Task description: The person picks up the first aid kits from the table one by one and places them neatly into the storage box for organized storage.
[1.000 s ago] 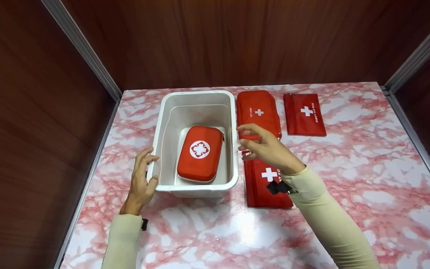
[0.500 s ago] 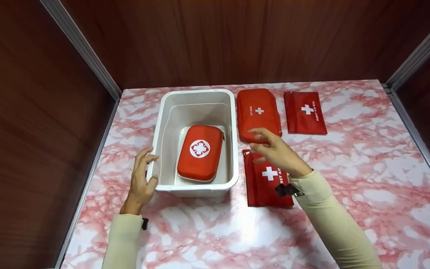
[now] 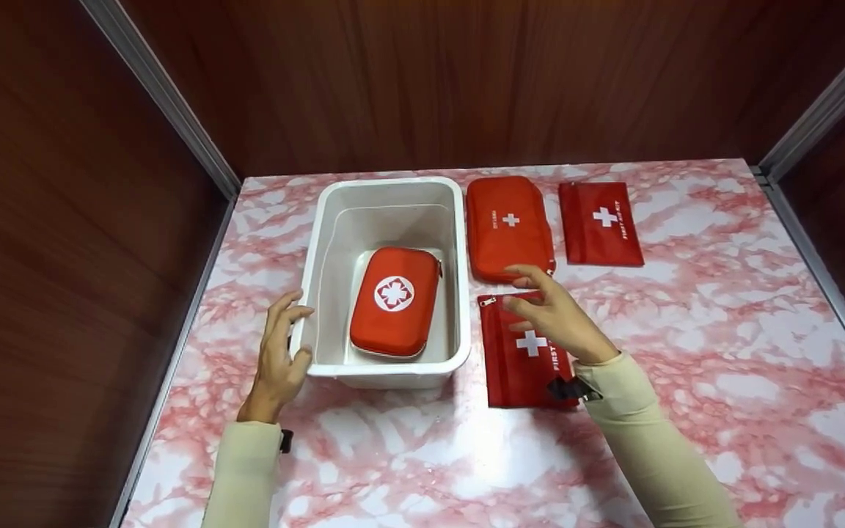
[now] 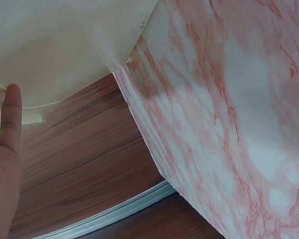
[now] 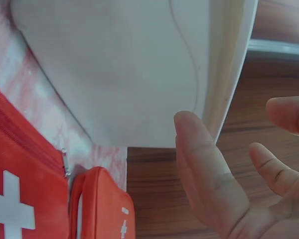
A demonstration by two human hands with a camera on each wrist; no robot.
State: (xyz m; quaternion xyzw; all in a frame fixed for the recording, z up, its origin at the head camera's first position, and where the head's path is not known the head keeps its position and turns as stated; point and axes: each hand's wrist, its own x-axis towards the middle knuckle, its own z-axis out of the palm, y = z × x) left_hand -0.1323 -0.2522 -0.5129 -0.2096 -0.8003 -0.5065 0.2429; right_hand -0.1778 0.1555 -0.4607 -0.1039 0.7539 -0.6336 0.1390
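A white plastic bin [image 3: 371, 370] stands on the table, holding a red hard-shell first aid case [image 3: 397, 330] with a round white emblem. My left hand [image 3: 281, 359] is at the bin's left rim, its fingertips and thumb overlapping the rim in the head view. In the left wrist view one straight finger [image 4: 11, 117] lies against the pale bin wall [image 4: 65, 50]. My right hand [image 3: 558, 315] hovers with loosely bent fingers and holds nothing. It partly covers a flat red first aid pouch [image 3: 503, 367], right of the bin.
Behind the right hand lies an orange-red zipped first aid case [image 3: 507, 249], close beside the bin. Another flat red first aid pouch [image 3: 598, 246] is farther right. Dark wooden panels [image 3: 466, 81] enclose the pink-marbled table [image 3: 723, 367] at the back and sides.
The right hand has moved away from the bin's right rim, rightward and toward me, over the near pouch. My left hand and the bin have stayed in place.
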